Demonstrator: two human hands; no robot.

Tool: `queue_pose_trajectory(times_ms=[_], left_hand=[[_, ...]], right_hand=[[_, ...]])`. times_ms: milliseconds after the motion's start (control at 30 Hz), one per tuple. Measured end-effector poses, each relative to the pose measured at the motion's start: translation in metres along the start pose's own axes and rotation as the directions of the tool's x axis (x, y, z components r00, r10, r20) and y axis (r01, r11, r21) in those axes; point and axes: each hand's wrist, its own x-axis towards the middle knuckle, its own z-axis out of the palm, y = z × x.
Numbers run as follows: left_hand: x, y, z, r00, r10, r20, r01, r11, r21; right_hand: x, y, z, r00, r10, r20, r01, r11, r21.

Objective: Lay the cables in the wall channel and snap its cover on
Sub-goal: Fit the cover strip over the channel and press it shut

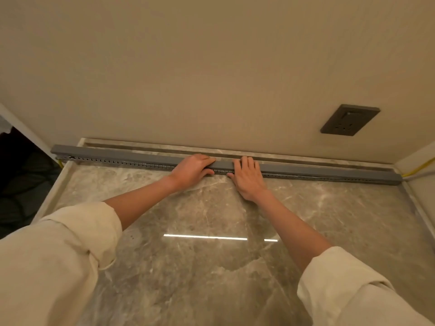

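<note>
My left hand [191, 169] and right hand [247, 178] rest side by side near the middle of the grey cover [122, 154], just apart from each other. The left curls over the cover's top edge, fingers wrapped on it and thumb below; the right lies flatter, fingers spread over the cover, palm on the marble counter [211, 267]. The cover sits on the slotted grey channel [141, 164], which runs along the back of the counter, close to the beige wall [211, 67]. The channel's toothed side wall shows beneath the cover along its length. Inside is hidden, but a yellow cable [417, 169] comes out of the right end, and a bit of yellow [60, 163] shows at the left end. A dark socket [349, 120] sits on the wall, upper right.
</note>
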Motion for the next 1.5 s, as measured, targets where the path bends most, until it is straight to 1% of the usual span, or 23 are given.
queue_pose_trajectory(times_ms=[67, 167, 233, 433, 600, 700, 767, 833, 967, 1100, 1200, 1267, 1333, 1433, 1500], left_hand=[[-0.002, -0.008, -0.003, 0.999, -0.024, 0.022, 0.025, 0.999, -0.048], [-0.01, -0.019, -0.011, 0.998, -0.039, 0.057, 0.042, 0.998, -0.045], [-0.017, -0.029, -0.019, 0.996, -0.049, 0.078, 0.05, 0.999, -0.009], [-0.049, -0.066, -0.044, 0.99, -0.133, 0.054, 0.123, 0.98, 0.158], [-0.055, -0.062, -0.04, 0.997, -0.081, 0.016, 0.073, 0.958, 0.276], [-0.058, -0.061, -0.034, 0.998, -0.056, -0.036, 0.064, 0.952, 0.299], [-0.059, -0.062, -0.032, 0.997, -0.047, -0.062, 0.063, 0.952, 0.299], [-0.059, -0.064, -0.03, 0.996, -0.048, -0.077, 0.068, 0.956, 0.285], [-0.06, -0.064, -0.03, 0.992, -0.055, -0.11, 0.081, 0.965, 0.25], [-0.062, -0.061, -0.035, 0.989, -0.062, -0.137, 0.09, 0.975, 0.203], [-0.062, -0.066, -0.04, 0.99, -0.107, -0.087, 0.119, 0.981, 0.155], [-0.06, -0.07, -0.048, 0.989, -0.145, -0.018, 0.146, 0.984, 0.1], [-0.06, -0.079, -0.059, 0.987, -0.15, 0.055, 0.146, 0.987, 0.064], [-0.075, -0.101, -0.079, 0.977, -0.168, 0.128, 0.156, 0.983, 0.098], [-0.093, -0.121, -0.094, 0.969, -0.212, 0.131, 0.191, 0.97, 0.152]], right_hand=[[0.0, -0.001, 0.002, 1.0, 0.014, -0.011, -0.014, 1.0, -0.005], [0.0, -0.002, 0.003, 0.999, 0.024, -0.022, -0.024, 1.0, -0.009], [0.001, -0.001, 0.003, 0.999, 0.028, -0.021, -0.029, 0.999, -0.014], [0.003, -0.004, 0.005, 0.998, 0.049, -0.027, -0.05, 0.999, -0.02], [0.002, -0.009, 0.006, 0.997, 0.069, -0.034, -0.071, 0.996, -0.05], [0.002, -0.012, 0.004, 0.997, 0.063, -0.041, -0.064, 0.997, -0.039], [0.004, -0.014, 0.001, 0.999, 0.025, -0.026, -0.026, 0.999, -0.042], [0.011, -0.024, -0.004, 0.998, -0.058, -0.007, 0.058, 0.997, -0.053], [0.038, -0.069, -0.013, 0.973, -0.229, 0.01, 0.229, 0.973, -0.024], [0.059, -0.098, -0.013, 0.952, -0.306, 0.009, 0.307, 0.952, -0.014], [0.063, -0.097, -0.01, 0.947, -0.321, -0.007, 0.321, 0.947, -0.01], [0.063, -0.095, -0.008, 0.942, -0.334, -0.018, 0.334, 0.943, -0.013], [0.063, -0.095, -0.008, 0.942, -0.334, -0.028, 0.334, 0.943, -0.015], [0.062, -0.096, -0.008, 0.944, -0.329, -0.035, 0.328, 0.944, -0.014], [0.062, -0.096, -0.007, 0.944, -0.327, -0.038, 0.326, 0.945, -0.015]])
